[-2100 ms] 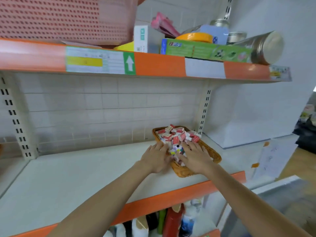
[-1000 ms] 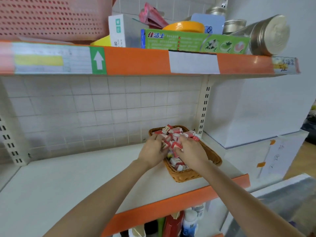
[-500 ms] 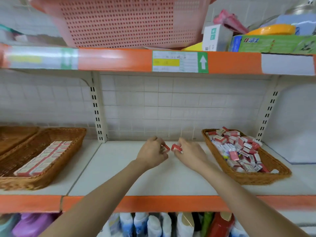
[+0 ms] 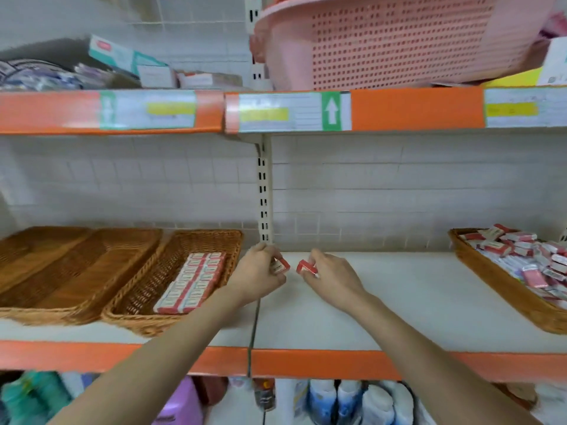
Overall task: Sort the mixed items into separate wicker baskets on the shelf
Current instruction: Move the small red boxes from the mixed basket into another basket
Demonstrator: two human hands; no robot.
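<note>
Hands sit mid-frame, just above the white shelf (image 4: 399,289). Left hand (image 4: 259,279) is curled round a small red & white box (image 4: 280,266), w/ the box poking out by the fingertips. Right hand (image 4: 333,276) pinches another small red box (image 4: 305,266) the same way. The 2 boxes are near each other but not touching, right below the slotted post (image 4: 264,191) at the back wall.

Lower left of the frame has a wicker basket (image 4: 147,317) w/ neat rows of red & white boxes (image 4: 193,282) lying flat inside. It is just left of the left hand. Next to it, further left, is a bare basket (image 4: 61,271), touching the first one's side. Right edge of the frame has a third basket (image 4: 491,283) w/ a messy pile of mixed boxes (image 4: 527,256), red, white & some pink. It is well apart from the hands.

Top of the frame shows an upper shelf w/ an orange edge (image 4: 414,108) & a green arrow label (image 4: 331,111). A pink plastic basket (image 4: 383,41) stands on it, top right. Blurry packs sit top left. Bottles (image 4: 346,400) stand under the white shelf, bottom of the frame, too blurry to tell more.
</note>
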